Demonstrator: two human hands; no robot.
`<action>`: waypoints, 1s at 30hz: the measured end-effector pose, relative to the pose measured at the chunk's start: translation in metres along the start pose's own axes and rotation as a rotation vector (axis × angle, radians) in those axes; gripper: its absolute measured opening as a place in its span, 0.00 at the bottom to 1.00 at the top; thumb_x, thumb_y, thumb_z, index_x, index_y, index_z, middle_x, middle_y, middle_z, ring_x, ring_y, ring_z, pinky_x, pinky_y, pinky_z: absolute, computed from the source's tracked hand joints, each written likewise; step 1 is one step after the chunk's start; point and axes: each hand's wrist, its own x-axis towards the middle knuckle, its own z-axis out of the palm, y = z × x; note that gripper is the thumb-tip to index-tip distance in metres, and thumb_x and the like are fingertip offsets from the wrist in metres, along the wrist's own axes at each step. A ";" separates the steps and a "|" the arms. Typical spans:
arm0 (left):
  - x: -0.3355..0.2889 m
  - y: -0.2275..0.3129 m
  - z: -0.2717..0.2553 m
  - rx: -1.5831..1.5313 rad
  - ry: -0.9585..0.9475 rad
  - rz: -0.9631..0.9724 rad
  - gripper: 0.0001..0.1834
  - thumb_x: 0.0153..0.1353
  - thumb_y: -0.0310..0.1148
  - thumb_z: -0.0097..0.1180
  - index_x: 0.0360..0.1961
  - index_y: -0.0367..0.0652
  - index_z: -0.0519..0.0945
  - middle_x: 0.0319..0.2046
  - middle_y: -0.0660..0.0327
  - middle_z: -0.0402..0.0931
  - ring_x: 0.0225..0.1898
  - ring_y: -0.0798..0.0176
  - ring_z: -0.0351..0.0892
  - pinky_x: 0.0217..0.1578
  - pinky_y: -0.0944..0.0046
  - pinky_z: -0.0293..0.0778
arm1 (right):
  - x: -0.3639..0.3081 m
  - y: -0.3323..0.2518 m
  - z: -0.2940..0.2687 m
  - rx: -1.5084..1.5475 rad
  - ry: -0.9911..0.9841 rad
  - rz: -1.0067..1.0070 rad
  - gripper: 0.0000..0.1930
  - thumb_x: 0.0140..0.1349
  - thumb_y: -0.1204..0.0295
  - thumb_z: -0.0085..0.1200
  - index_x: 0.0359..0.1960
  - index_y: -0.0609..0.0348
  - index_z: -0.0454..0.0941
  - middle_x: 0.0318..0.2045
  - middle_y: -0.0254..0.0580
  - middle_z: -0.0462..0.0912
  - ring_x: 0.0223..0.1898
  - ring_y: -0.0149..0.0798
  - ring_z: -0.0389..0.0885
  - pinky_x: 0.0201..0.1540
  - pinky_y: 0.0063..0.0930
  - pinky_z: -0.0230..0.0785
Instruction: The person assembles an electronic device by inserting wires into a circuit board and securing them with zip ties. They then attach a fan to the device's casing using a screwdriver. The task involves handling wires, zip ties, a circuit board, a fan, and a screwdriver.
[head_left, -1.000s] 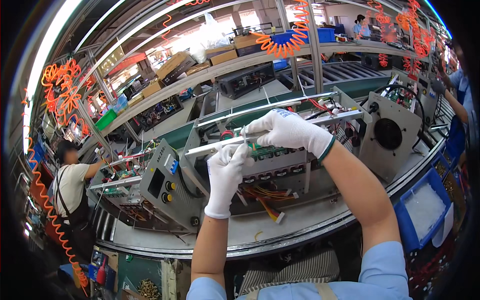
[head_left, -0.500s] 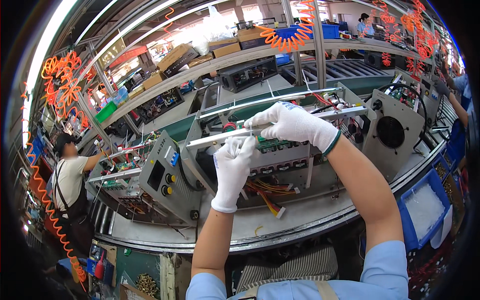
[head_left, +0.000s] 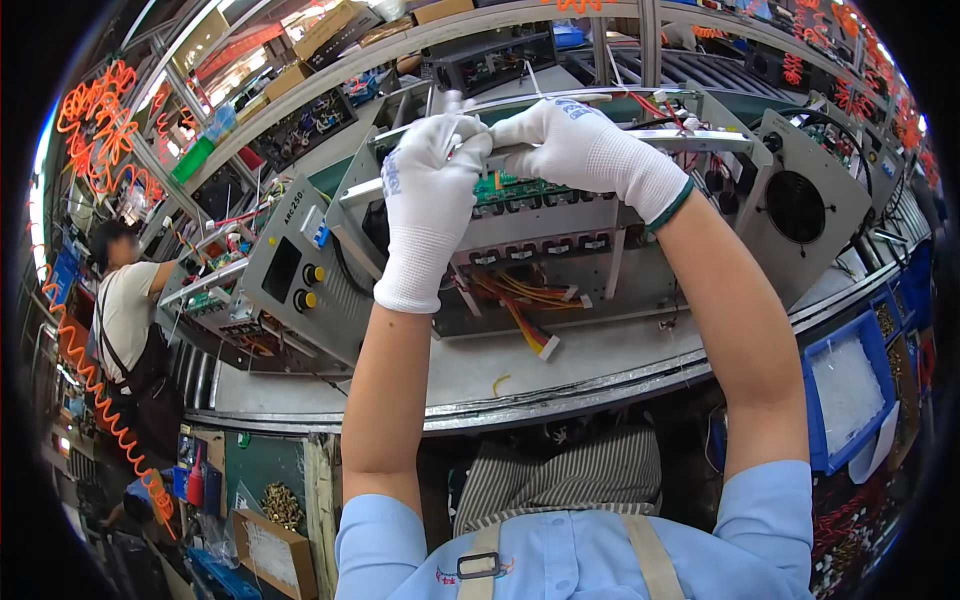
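Note:
Both my hands wear white knit gloves and meet over the front rail point(head_left: 360, 193) of an open grey metal machine housing. My left hand point(head_left: 432, 190) is closed, its fingers bunched near the rail's left part. From the right, my right hand point(head_left: 580, 150) reaches along the rail, thumb and fingertips pinched against the left fingers. Whatever they grip is small and hidden by the gloves. Below them, green circuit boards point(head_left: 545, 192) sit inside the housing. A bundle of red and yellow wires point(head_left: 522, 310) with a white connector hangs out at the front.
Another machine with a grey front panel point(head_left: 285, 270) stands at left, and a person point(head_left: 130, 300) works behind it. A panel with a round fan point(head_left: 795, 205) rises at right. Blue bin point(head_left: 848, 395) of thin white strips sits lower right. Orange coiled hose point(head_left: 100, 400) hangs left.
The view has tipped downward, so the bench sits higher in it. My left hand has turned and moved up against the right fingertips; the right hand keeps its pinch.

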 end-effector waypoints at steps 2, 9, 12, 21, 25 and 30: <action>-0.015 0.022 -0.007 -0.298 -0.016 -0.154 0.04 0.61 0.26 0.57 0.34 0.36 0.82 0.30 0.63 0.80 0.32 0.70 0.76 0.38 0.68 0.72 | 0.001 0.004 0.002 0.037 -0.006 -0.002 0.18 0.60 0.74 0.57 0.53 0.56 0.79 0.39 0.43 0.86 0.39 0.32 0.82 0.49 0.26 0.72; -0.056 -0.023 0.006 -0.174 -0.116 -0.059 0.07 0.62 0.23 0.52 0.40 0.37 0.80 0.33 0.65 0.79 0.34 0.76 0.71 0.37 0.75 0.69 | -0.004 -0.006 -0.002 0.020 -0.013 -0.028 0.23 0.57 0.74 0.58 0.57 0.54 0.76 0.46 0.46 0.84 0.47 0.39 0.82 0.53 0.28 0.71; -0.050 -0.011 0.000 -0.113 -0.168 -0.104 0.08 0.66 0.28 0.50 0.37 0.36 0.78 0.30 0.60 0.76 0.32 0.71 0.73 0.35 0.70 0.70 | -0.017 -0.005 -0.002 -0.260 0.395 -0.408 0.29 0.55 0.68 0.61 0.61 0.53 0.71 0.53 0.52 0.78 0.53 0.50 0.78 0.54 0.35 0.70; -0.214 -0.027 -0.015 -0.056 -0.746 -0.340 0.13 0.60 0.29 0.48 0.44 0.38 0.79 0.34 0.55 0.81 0.39 0.56 0.79 0.40 0.60 0.74 | -0.176 -0.058 0.154 0.565 0.207 -0.024 0.09 0.59 0.71 0.61 0.40 0.60 0.83 0.29 0.42 0.84 0.31 0.39 0.83 0.36 0.27 0.75; -0.234 -0.028 -0.022 -0.187 -0.867 -0.638 0.11 0.60 0.30 0.47 0.39 0.37 0.78 0.27 0.63 0.80 0.27 0.70 0.75 0.28 0.66 0.70 | -0.192 -0.067 0.177 0.806 0.002 0.268 0.08 0.62 0.72 0.59 0.39 0.62 0.80 0.28 0.41 0.83 0.30 0.32 0.82 0.35 0.25 0.74; -0.234 -0.023 -0.028 -0.163 -0.978 -0.721 0.12 0.60 0.30 0.43 0.40 0.37 0.77 0.28 0.58 0.80 0.27 0.65 0.77 0.30 0.63 0.72 | -0.187 -0.059 0.174 0.694 -0.257 0.318 0.04 0.66 0.76 0.51 0.37 0.64 0.74 0.27 0.34 0.80 0.25 0.25 0.79 0.30 0.19 0.73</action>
